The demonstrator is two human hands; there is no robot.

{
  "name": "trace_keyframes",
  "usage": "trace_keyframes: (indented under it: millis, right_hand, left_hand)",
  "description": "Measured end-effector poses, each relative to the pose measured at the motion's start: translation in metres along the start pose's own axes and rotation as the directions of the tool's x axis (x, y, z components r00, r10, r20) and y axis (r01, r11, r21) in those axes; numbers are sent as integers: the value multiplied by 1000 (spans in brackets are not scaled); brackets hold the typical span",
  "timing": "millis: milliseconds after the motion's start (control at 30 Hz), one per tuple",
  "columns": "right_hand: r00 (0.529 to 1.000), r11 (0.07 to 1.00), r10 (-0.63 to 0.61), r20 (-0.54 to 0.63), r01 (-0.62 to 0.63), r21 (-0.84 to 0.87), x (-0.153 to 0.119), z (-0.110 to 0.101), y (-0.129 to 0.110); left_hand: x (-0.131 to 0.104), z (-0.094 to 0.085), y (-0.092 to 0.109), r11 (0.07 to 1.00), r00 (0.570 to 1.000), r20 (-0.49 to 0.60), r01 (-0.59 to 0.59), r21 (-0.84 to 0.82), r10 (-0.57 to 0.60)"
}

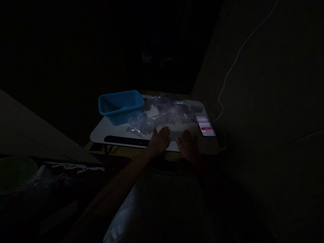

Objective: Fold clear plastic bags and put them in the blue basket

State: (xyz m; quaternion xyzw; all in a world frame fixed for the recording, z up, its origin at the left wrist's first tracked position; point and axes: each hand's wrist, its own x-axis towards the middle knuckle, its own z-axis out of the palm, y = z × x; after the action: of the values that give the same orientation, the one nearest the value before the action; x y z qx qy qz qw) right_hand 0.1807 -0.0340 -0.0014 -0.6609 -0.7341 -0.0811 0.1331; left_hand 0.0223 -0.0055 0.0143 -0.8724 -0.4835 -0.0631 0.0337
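Observation:
My left hand point(160, 140) lies flat near the front edge of a small white table point(97, 134), its fingers stretched out. To its right, my right hand point(188, 145) also rests with fingers extended and thumb apart, though it is darker. Between the two hands is a flat greyish plastic piece point(176, 135), perhaps a bag, which both hands appear to touch at its sides. Just beyond them spreads a heap of crumpled clear plastic bags point(168, 113), with a small white square item point(152, 111) among them.
A blue plastic basin point(124, 113) stands at the table's back left. Along the front edge lies a long black strip point(126, 139). A lit phone point(204, 126) sits at the right edge, near a white cable point(234, 64) hanging by the wall. The room is very dark.

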Motion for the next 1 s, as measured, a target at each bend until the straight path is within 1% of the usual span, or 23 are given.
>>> trace_keyframes:
  millis: [67,133,267,333,500,800,1000]
  right_hand:
    - [1000,1000,-9,-3,9,25,1,-1,-3]
    - [999,997,-51,4,51,53,4,-3,-9]
    - [987,986,-151,51,147,83,9,-4,-22]
    - [981,982,-176,75,170,84,10,-3,-26]
    - [983,988,-150,103,144,63,10,-1,-24]
    - [991,995,-98,91,95,36,8,-1,-18]
    - [994,996,-89,66,87,23,6,1,-12]
  left_hand:
    - [0,0,0,1000,1000,6,1,-2,-1]
    - [0,-1,-1,1000,1000,9,1,-2,-1]
    - [0,0,-2,1000,1000,26,-6,-5,6]
    - [0,0,-2,1000,999,42,-9,-11,9]
    - [1,2,-2,1000,999,36,-3,-12,4]
    - [-1,1,-1,1000,1000,12,-6,-2,6]
    - [-1,2,-1,1000,1000,13,-6,4,6]
